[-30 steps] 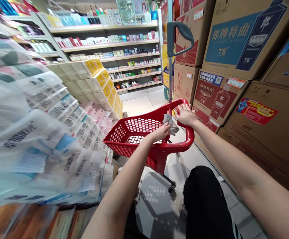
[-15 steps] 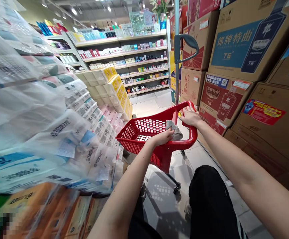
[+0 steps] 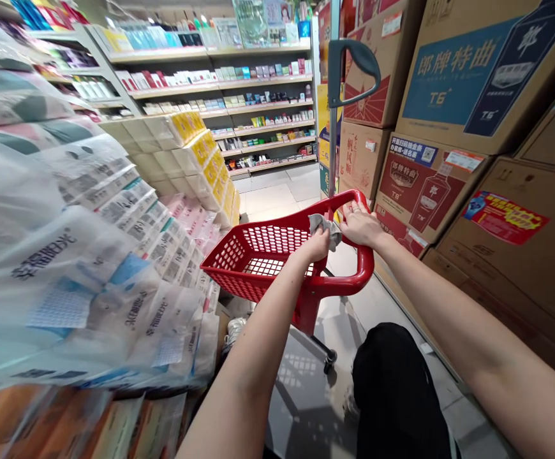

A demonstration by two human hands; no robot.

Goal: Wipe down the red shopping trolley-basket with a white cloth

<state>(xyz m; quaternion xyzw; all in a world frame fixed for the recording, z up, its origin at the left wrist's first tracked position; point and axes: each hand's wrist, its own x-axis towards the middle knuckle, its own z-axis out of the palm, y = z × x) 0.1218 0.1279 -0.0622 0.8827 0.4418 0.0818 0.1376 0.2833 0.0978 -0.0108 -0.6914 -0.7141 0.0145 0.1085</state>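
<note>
A red plastic shopping basket on wheels (image 3: 258, 261) stands in the aisle in front of me, with nothing in it. My left hand (image 3: 316, 245) is closed on a grey cloth (image 3: 325, 224) and presses it to the basket's rear rim. My right hand (image 3: 360, 224) grips the red handle bar (image 3: 366, 261) at the basket's back right corner. A grey pull handle (image 3: 354, 64) rises on a pole behind the basket.
Stacked packs of tissue paper (image 3: 67, 255) crowd the left side. Cardboard cartons (image 3: 473, 127) are piled high on the right. Shelves of small goods (image 3: 239, 95) close the aisle's far end. Tiled floor (image 3: 277, 191) runs ahead. My knee in black trousers (image 3: 397, 382) is below.
My left hand with the cloth has slid along the rear rim toward my right hand, and the cloth now sits higher. The view has swung slightly.
</note>
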